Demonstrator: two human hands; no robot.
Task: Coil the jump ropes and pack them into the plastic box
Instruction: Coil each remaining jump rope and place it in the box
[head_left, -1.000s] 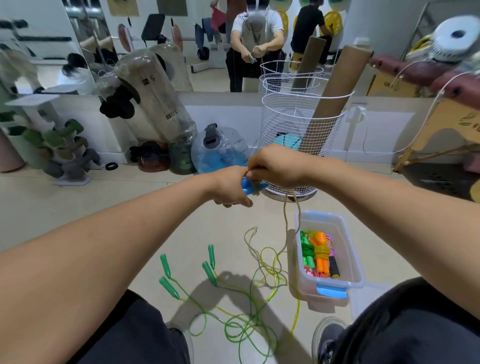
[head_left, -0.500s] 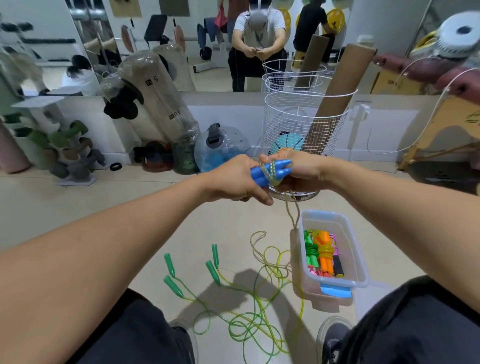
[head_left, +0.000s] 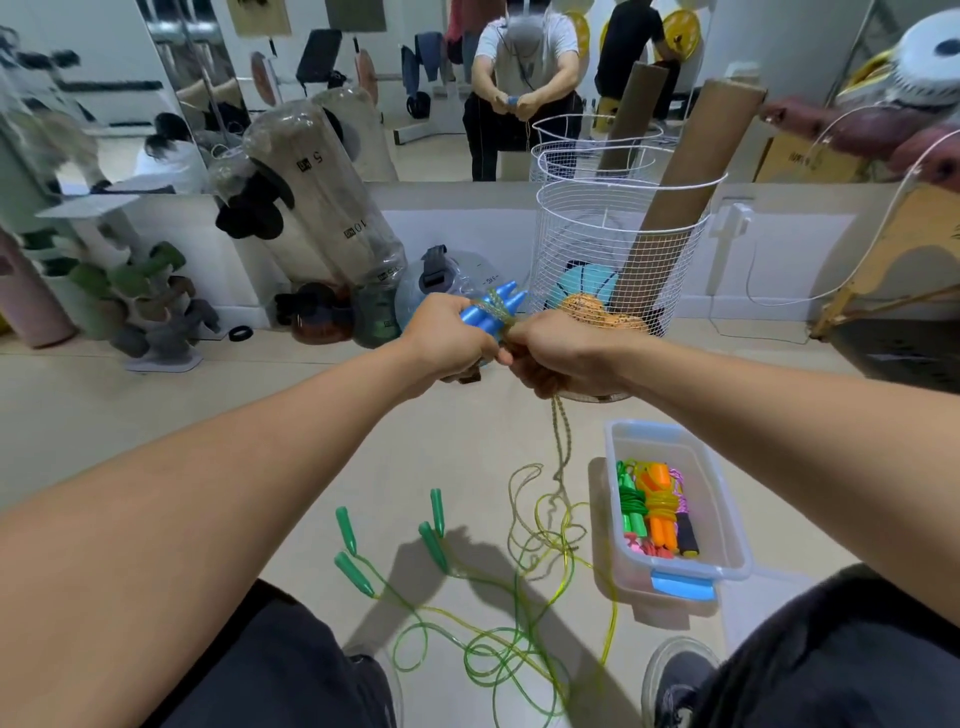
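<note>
- The plastic box (head_left: 727, 519) is taken as the landmark; it stands open on the floor with its blue latch towards the person.
- Inside the box, coiled ropes (head_left: 657, 512) in green, orange and pink are already packed side by side, so part of the task is judged done.
- Above and to the left of the box, the blue handles (head_left: 493, 312) of one rope are clenched together in the left hand (head_left: 447, 338).
- A few turns of the yellowish cord (head_left: 561, 441) are seen wound round those handles; just beside them the cord is pinched by the right hand (head_left: 561, 353), fingers curled round it.
- From that hand the cord hangs down towards the floor just left of the box, so most of its length is judged still unwound.
- Left of the box, two ropes with green handles (head_left: 389, 535) lie loose and tangled on the floor, not yet coiled.
- Remaining, by this judgement: the wrap finished, the bundle packed, then the green-handled ropes dealt with.
</note>
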